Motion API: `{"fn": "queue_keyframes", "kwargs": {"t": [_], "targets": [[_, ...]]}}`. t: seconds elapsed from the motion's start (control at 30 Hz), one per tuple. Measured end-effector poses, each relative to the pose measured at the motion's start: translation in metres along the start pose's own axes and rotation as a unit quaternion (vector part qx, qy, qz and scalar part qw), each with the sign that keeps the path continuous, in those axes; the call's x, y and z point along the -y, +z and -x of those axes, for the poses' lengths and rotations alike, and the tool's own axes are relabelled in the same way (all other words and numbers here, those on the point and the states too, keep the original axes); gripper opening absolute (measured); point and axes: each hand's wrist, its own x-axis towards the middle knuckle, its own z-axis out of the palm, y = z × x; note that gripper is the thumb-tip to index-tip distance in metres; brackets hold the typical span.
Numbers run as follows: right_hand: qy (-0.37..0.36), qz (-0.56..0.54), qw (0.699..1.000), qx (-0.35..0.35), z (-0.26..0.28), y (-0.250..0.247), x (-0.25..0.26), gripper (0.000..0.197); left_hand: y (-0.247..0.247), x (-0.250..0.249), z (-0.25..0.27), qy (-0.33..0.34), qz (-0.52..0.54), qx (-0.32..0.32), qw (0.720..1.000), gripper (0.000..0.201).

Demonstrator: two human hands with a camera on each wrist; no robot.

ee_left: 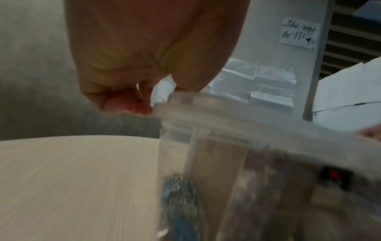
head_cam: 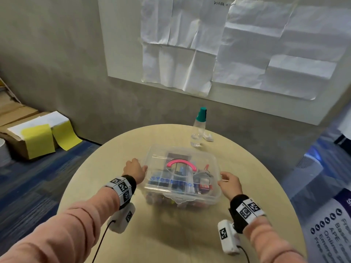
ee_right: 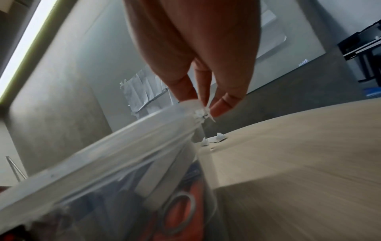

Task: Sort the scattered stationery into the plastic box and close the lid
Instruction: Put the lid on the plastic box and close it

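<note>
A clear plastic box sits mid-table with its clear lid on top and a pink handle lying flat. Stationery shows through the walls, including a red-orange ringed item. My left hand is at the lid's left edge. In the left wrist view the left hand has its thumb on the lid rim and its fingers curled beside the corner. My right hand is at the lid's right edge. The right wrist view shows the right hand pinching the lid's corner.
The round wooden table also carries a clear bottle with a teal cap and a crumpled white scrap behind the box. Cardboard boxes with yellow paper stand on the floor at the left. A printed banner stands at the right.
</note>
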Motion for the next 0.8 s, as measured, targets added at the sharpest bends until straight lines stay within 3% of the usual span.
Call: {"fn": "queue_keyframes", "kwargs": {"t": [0.3, 0.8], "targets": [[-0.07, 0.062, 0.994, -0.053, 0.02, 0.018, -0.014, 0.043, 0.017, 0.008, 0.003, 0.058, 0.092, -0.025, 0.994, 0.053], [-0.091, 0.077, 0.991, -0.061, 0.027, 0.022, -0.021, 0.043, 0.015, 0.019, -0.001, 0.049, 0.129, -0.015, 0.99, 0.052]]}}
